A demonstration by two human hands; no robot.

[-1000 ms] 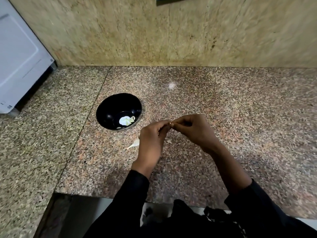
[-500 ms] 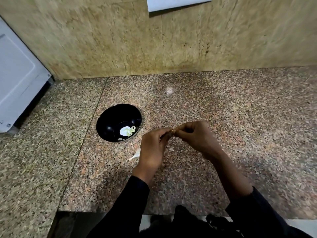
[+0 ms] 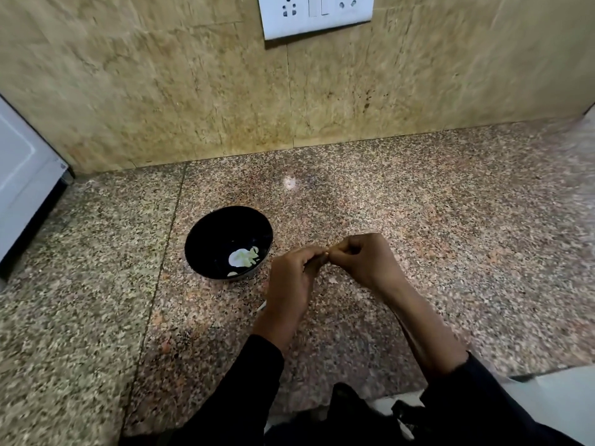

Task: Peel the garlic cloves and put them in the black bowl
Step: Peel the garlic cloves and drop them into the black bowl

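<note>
The black bowl (image 3: pixel 206 243) sits on the granite counter, with pale peeled garlic cloves (image 3: pixel 242 257) lying at its bottom right. Just right of the bowl, my left hand (image 3: pixel 291 284) and my right hand (image 3: pixel 363 262) meet fingertip to fingertip above the counter. Between the fingertips they pinch a small garlic clove (image 3: pixel 325 252), of which only a tiny bit shows. A white sliver of garlic skin (image 3: pixel 261 306) pokes out from behind my left hand on the counter.
The speckled granite counter (image 3: pixel 450 236) runs back to a beige stone wall with a white socket plate (image 3: pixel 317 14). A white appliance (image 3: pixel 22 181) stands at the far left. The counter's front edge is close below my forearms.
The camera has tilted up, so the bowl and hands sit lower in view and the socket plate shows. My hands keep the same pinch on the clove beside the bowl.
</note>
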